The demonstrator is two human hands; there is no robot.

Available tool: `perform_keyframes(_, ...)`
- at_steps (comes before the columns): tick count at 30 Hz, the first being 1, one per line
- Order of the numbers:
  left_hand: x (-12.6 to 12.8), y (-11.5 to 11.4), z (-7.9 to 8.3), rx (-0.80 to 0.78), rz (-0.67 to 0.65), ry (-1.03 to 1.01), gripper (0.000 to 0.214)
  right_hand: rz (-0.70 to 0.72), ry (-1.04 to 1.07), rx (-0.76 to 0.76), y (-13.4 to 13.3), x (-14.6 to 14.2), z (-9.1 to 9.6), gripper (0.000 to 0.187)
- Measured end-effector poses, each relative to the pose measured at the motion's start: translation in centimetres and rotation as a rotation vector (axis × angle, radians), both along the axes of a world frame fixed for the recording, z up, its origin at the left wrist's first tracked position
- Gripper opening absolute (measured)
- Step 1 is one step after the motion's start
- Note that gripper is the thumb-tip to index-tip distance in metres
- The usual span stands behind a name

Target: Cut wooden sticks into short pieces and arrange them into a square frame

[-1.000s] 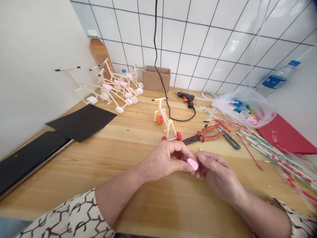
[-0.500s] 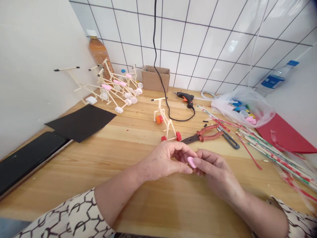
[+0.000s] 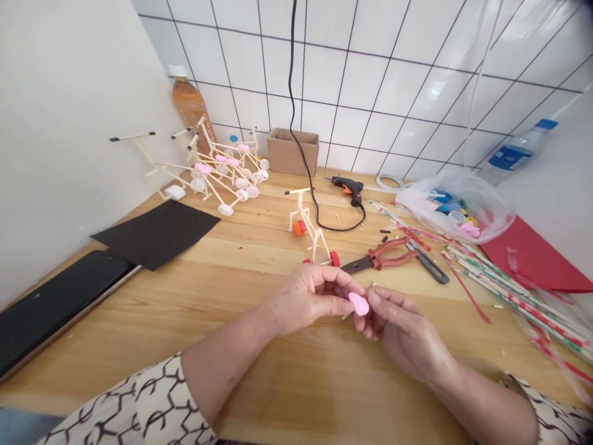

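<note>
Pink oval piece (image 3: 359, 304) has shifted up into a narrow pinch at the right hand (image 3: 403, 327) fingertips, just in front of the red-handled pliers (image 3: 380, 259); left hand (image 3: 310, 296) fingers curl beside it, contact unclear.

Cream sleeves (image 3: 139, 402) with a black lattice pattern

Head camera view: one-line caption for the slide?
Left hand and right hand hold a pink oval piece above a wooden table, near a straw-frame model and red-handled pliers.
</note>
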State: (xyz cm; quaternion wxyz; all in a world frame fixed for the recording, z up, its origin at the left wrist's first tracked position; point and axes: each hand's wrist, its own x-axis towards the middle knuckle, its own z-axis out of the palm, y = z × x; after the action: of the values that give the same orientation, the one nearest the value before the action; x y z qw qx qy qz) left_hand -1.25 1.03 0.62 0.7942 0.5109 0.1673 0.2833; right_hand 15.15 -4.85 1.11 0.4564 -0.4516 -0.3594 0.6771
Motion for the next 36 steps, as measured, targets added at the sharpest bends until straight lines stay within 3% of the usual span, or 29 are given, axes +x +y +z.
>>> perform_keyframes(24, 0.2, -0.3, 0.1, -0.153, -0.009, -0.056, 0.01, 0.086, 0.122, -0.117, 0.2, 0.5, -0.2, 0.026)
perform_keyframes(36, 0.5, -0.4, -0.1, -0.232, 0.04, -0.081, 0.009, 0.117, -0.113, 0.134, -0.1, 1.2, -0.7, 0.02)
